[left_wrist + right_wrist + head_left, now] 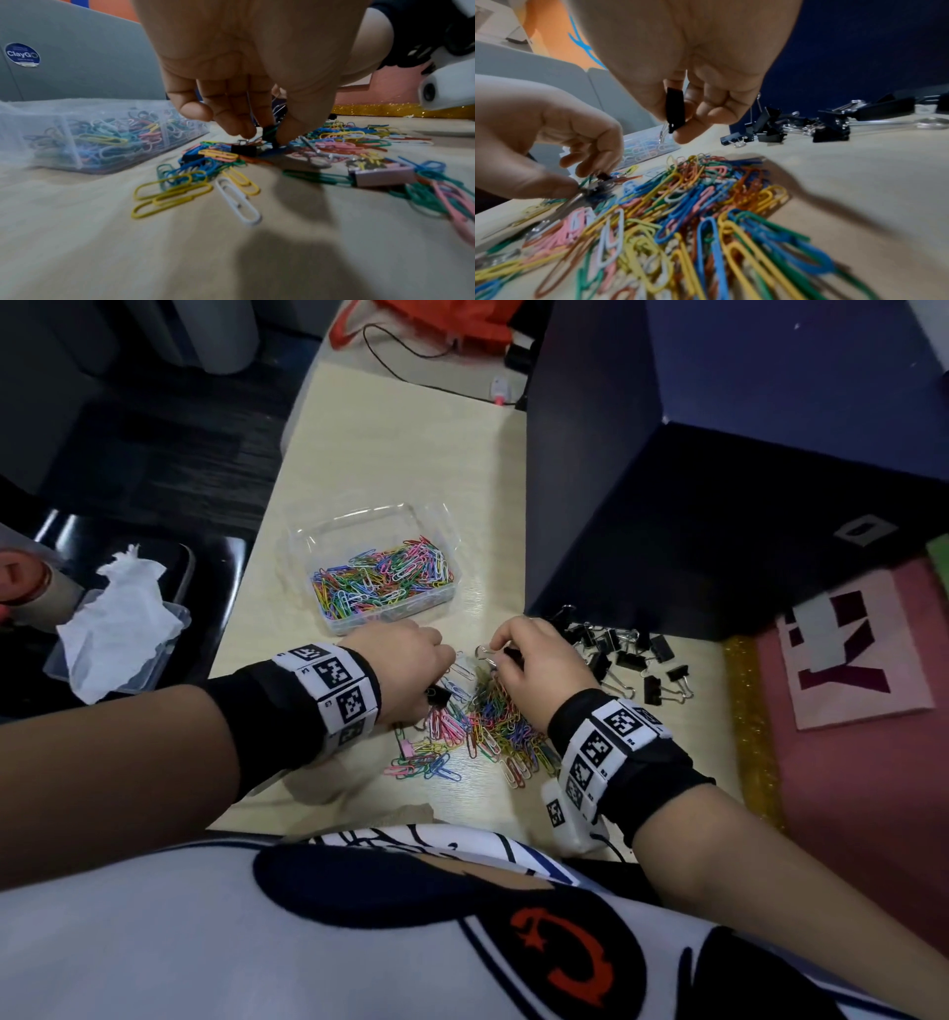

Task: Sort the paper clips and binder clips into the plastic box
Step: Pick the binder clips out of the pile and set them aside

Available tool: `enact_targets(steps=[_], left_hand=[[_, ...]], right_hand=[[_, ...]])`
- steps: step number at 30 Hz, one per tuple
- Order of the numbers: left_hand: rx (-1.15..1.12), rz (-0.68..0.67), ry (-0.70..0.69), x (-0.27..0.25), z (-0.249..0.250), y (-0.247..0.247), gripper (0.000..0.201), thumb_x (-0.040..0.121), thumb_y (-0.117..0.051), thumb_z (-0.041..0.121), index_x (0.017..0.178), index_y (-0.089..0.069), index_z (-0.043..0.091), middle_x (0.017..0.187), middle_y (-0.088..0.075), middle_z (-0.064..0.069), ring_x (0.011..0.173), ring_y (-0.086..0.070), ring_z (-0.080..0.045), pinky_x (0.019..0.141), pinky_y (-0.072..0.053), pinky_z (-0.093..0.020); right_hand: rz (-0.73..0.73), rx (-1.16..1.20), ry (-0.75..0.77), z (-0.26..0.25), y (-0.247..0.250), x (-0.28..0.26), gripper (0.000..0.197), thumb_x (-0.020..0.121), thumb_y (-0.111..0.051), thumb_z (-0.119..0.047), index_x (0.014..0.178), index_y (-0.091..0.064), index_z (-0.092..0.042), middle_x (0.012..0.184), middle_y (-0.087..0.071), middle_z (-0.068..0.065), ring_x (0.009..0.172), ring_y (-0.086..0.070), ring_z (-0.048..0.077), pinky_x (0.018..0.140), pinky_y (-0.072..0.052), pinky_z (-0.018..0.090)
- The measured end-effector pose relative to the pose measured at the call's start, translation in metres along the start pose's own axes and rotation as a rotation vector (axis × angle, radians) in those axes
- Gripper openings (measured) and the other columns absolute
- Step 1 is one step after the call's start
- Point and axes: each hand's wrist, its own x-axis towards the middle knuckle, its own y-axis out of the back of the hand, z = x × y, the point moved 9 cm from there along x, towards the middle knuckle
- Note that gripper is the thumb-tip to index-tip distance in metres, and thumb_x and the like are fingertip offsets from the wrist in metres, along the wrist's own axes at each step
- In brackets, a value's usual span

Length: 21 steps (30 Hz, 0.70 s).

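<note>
Right wrist view shows the right hand (680,67) up above the table, thumb and fingers (716,113) pinching a small black metal binder clip (675,109). The clip hangs with its long side up and down, and its silver wire handle points down below the fingers. The heap of black binder clips (624,654) lies on the far side of these fingers, toward the dark blue wall, so this hand is nearer to it. The clear plastic box (369,557), with colourful paper clips in it, sits past the left hand (398,660), so that hand is nearer to the box.

The left hand is low over the loose pile of colourful wire paper clips (680,203). Its thumb and fingertips (244,130) are pinching something small and dark there, but I cannot tell what. I think the black clip goes to the heap next.
</note>
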Motion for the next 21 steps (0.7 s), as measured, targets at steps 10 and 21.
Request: enact_targets(steps=[10,21], left_hand=[[0.067,-0.089,-0.093,0.004,0.01,-0.007,0.039,0.081,-0.06,0.027,0.119,-0.051,0.027,0.11,-0.052,0.0,0.1,-0.055,-0.025,0.074,-0.053,-0.04],[0.042,0.011,-0.034,0.008,0.007,-0.002,0.026,0.086,-0.054,0.024,0.111,-0.048,0.02,0.106,-0.059,-0.004,0.095,-0.06,-0.029,0.073,-0.05,-0.038]], right_hand=[[0.177,0.042,-0.104,0.025,0.023,-0.013,0.017,0.094,-0.049,-0.012,0.106,-0.059,-0.019,0.116,-0.047,0.001,0.089,-0.052,0.012,0.081,-0.043,0.023],[0.361,-0.215,-0.259,0.047,0.039,-0.028,0.039,0.083,-0.057,-0.02,0.121,-0.056,-0.019,0.132,-0.042,0.008,0.119,-0.041,0.03,0.099,-0.036,0.044]])
